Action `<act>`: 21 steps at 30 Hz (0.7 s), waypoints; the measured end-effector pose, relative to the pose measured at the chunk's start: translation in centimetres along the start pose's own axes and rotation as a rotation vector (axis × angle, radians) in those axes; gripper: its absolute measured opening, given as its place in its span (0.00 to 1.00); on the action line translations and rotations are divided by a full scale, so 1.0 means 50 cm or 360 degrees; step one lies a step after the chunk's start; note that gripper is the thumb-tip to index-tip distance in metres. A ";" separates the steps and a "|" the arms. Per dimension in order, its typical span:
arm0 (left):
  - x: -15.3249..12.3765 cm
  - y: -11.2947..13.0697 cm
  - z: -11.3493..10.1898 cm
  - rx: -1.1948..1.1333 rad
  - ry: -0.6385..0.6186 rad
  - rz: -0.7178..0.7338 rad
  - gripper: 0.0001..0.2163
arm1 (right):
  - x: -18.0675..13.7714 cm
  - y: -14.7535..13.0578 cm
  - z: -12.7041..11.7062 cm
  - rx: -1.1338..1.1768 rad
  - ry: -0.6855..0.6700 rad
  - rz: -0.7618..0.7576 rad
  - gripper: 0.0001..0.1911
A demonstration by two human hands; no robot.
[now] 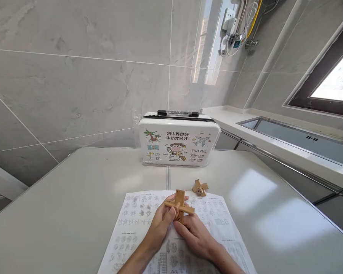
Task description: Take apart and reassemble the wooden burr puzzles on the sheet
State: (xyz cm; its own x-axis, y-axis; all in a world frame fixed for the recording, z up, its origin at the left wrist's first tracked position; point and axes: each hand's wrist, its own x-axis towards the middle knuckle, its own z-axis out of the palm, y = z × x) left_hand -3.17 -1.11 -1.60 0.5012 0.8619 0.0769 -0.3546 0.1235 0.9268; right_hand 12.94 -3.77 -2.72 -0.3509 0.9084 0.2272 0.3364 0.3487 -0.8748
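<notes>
Between my two hands is a wooden interlocking puzzle, made of flat pieces crossing one another, held above a printed sheet. My left hand grips it from the left, with the thumb pressed near the centre of the cross. From below and the right, my right hand closes on the lower piece, and some of its fingers are hidden. Beneath both hands lies the white instruction sheet, covered in small diagrams. A second, smaller wooden puzzle with several arms rests at the sheet's far right edge.
A white travel case with cartoon prints and plastic wrap stands at the back of the white table. Along the right runs a counter with a sink. A tiled wall rises behind the table.
</notes>
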 end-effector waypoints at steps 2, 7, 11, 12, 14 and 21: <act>0.000 -0.002 0.003 -0.0102 0.0053 -0.0029 0.27 | 0.001 0.002 0.001 0.0029 -0.0008 0.0004 0.25; 0.001 0.001 0.012 -0.0219 0.0130 -0.0093 0.26 | 0.008 0.001 0.001 0.0146 0.0085 0.0044 0.22; 0.007 0.005 0.014 -0.0160 0.0247 -0.0089 0.29 | 0.011 0.001 0.002 0.0259 0.0062 0.0160 0.25; 0.008 0.008 0.015 -0.0104 0.0278 -0.0070 0.30 | 0.011 0.002 0.003 0.0257 0.0076 0.0172 0.25; 0.010 0.014 0.016 0.0022 0.0325 -0.0016 0.31 | 0.010 0.005 0.004 0.0218 0.0120 0.0171 0.25; 0.007 0.026 0.015 0.0432 0.0407 0.0166 0.31 | 0.009 0.012 0.009 0.0289 0.0172 0.0211 0.23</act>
State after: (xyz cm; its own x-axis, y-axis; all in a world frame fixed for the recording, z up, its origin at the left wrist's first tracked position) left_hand -2.85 -1.01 -0.11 0.2484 0.9620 0.1136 -0.1542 -0.0765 0.9851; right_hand 12.60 -3.27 -3.33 -0.2153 0.9663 0.1410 0.2074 0.1863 -0.9603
